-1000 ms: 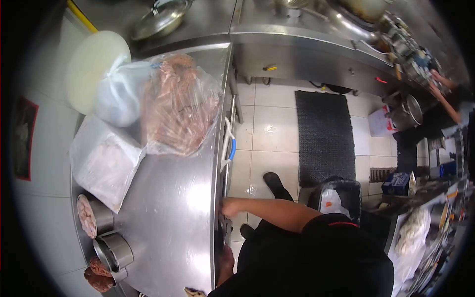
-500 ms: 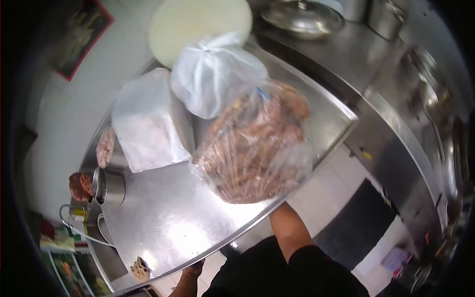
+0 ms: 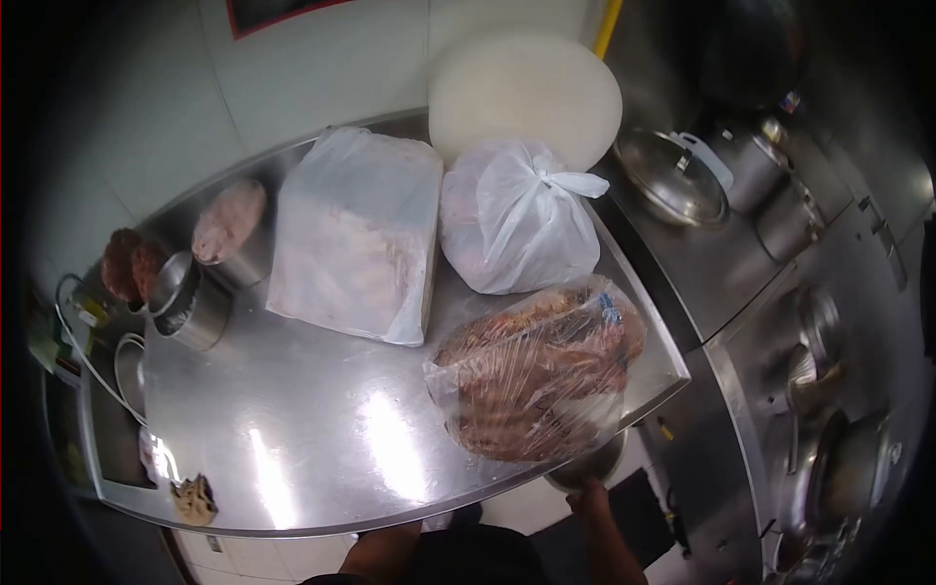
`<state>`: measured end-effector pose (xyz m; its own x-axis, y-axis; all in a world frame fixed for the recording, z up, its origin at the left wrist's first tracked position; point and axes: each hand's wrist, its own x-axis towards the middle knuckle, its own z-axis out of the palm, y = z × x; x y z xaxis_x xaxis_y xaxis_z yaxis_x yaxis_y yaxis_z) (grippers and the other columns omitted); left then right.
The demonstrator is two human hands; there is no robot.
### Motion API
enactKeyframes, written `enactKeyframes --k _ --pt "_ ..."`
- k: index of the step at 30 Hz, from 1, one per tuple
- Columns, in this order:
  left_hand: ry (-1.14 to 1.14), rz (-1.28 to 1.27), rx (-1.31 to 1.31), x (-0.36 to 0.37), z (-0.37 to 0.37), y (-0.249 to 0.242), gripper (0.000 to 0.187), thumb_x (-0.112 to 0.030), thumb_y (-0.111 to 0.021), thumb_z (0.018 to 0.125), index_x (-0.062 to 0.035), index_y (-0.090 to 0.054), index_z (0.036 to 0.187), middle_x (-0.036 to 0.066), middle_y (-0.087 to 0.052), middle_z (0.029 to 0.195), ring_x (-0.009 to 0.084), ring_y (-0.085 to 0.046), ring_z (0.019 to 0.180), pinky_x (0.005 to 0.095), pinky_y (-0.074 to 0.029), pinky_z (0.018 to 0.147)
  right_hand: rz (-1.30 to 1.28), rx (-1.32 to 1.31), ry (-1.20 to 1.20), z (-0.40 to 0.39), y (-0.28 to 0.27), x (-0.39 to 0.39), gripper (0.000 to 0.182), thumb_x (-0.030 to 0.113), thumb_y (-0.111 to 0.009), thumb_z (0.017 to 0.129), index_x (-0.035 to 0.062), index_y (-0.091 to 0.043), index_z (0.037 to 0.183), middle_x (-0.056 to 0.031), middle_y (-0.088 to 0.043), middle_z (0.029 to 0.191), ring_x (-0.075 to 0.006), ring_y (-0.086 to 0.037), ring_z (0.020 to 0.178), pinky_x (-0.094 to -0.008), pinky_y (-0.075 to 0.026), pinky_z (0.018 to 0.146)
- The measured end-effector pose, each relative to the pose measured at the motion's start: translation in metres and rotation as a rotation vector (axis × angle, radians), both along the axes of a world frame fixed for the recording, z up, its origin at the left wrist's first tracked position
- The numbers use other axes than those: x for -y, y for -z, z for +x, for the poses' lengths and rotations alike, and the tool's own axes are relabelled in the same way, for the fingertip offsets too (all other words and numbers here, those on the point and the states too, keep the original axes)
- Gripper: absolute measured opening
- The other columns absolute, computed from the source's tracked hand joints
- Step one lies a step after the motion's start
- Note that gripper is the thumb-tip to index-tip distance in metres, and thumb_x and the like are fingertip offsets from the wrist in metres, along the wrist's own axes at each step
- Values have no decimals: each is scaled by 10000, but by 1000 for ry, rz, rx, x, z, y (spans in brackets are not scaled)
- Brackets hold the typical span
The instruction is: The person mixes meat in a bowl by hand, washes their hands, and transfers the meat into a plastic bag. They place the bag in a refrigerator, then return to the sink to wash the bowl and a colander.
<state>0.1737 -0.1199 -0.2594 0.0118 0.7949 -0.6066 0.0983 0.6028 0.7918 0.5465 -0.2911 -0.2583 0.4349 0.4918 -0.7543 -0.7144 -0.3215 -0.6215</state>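
Just below the front edge of the steel table, my right hand (image 3: 588, 495) grips the rim of a metal bowl (image 3: 593, 466), partly hidden by the table edge. My left hand (image 3: 388, 542) is low by the same edge, its fingers hidden. On the table (image 3: 322, 429) above my right hand lies a clear plastic bag of brown meat (image 3: 531, 385). Behind it sit a knotted white bag (image 3: 526, 219) and a large, squarish, pale wrapped package (image 3: 356, 239).
A round white board (image 3: 526, 93) stands at the back. Metal containers (image 3: 200, 312) and pinkish meat (image 3: 229, 222) are at the left. A crumpled brown item (image 3: 195, 499) lies near the front left. A lidded pan (image 3: 673, 180) and pots (image 3: 760, 171) stand at the right.
The view has turned and shifted. The metal bowl now shows under the table edge with my right hand on it; that hand was hidden before. My left fingers have gone out of sight.
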Motion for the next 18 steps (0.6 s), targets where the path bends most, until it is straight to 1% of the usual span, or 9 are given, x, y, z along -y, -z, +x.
enactKeyframes --k 1,3,6,9,10,12,13,15,18 --pt "-17 -21 21 -4 9 4 265 -269 -550 911 -64 -613 1067 118 -619 1008 291 -597 933 420 -488 814 -11 -25 57 9 6 20 420 235 -622 830 -20 -562 1158 -161 -622 1074 -348 -637 867 -427 -535 741" --pt "-42 -51 52 -9 24 10 271 -274 -547 913 -63 -613 1070 118 -620 1011 290 -598 935 420 -489 815 -64 138 -46 29 36 64 370 216 -576 855 8 -552 1161 -134 -610 1028 -295 -613 840 -390 -504 660" --pt "-74 -86 83 -16 43 18 280 -282 -543 915 -62 -613 1074 117 -621 1015 290 -599 936 420 -491 817 -127 546 -335 73 121 144 306 187 -509 892 51 -538 1164 -94 -592 959 -217 -579 800 -336 -456 538" --pt "-92 -110 90 -16 52 25 289 -290 -539 917 -61 -614 1078 117 -622 1019 290 -600 938 420 -492 820 -253 565 -405 67 96 147 311 184 -527 886 47 -549 1164 -100 -604 989 -215 -597 802 -340 -473 563" --pt "-93 -115 84 -16 54 27 293 -292 -537 918 -60 -614 1080 117 -622 1021 290 -601 939 420 -493 820 -302 713 -588 60 76 144 306 176 -534 878 43 -554 1153 -95 -608 982 -213 -601 793 -340 -478 565" --pt "-99 -128 84 -15 55 30 299 -297 -534 920 -60 -614 1082 116 -623 1024 290 -602 940 419 -494 822 -410 1053 -921 27 -3 113 297 160 -547 863 35 -566 1132 -83 -617 969 -210 -609 776 -340 -488 570" --pt "-96 -131 83 -15 56 31 302 -300 -533 921 -59 -614 1084 116 -623 1025 290 -602 941 419 -494 822 -362 800 -673 36 33 128 293 153 -549 856 29 -577 1120 -80 -624 967 -210 -617 785 -341 -496 582" --pt "-92 -135 76 -13 54 30 308 -305 -530 922 -58 -614 1087 116 -624 1028 290 -603 942 419 -495 824 -259 455 -336 38 57 149 275 147 -555 843 21 -601 1083 -76 -636 958 -210 -628 789 -342 -507 600" --pt "-83 -135 71 -11 50 26 318 -313 -526 924 -57 -615 1091 115 -625 1032 289 -605 944 419 -497 826 -211 325 -219 26 43 128 233 150 -563 833 22 -631 1015 -74 -642 920 -208 -634 778 -335 -513 606"
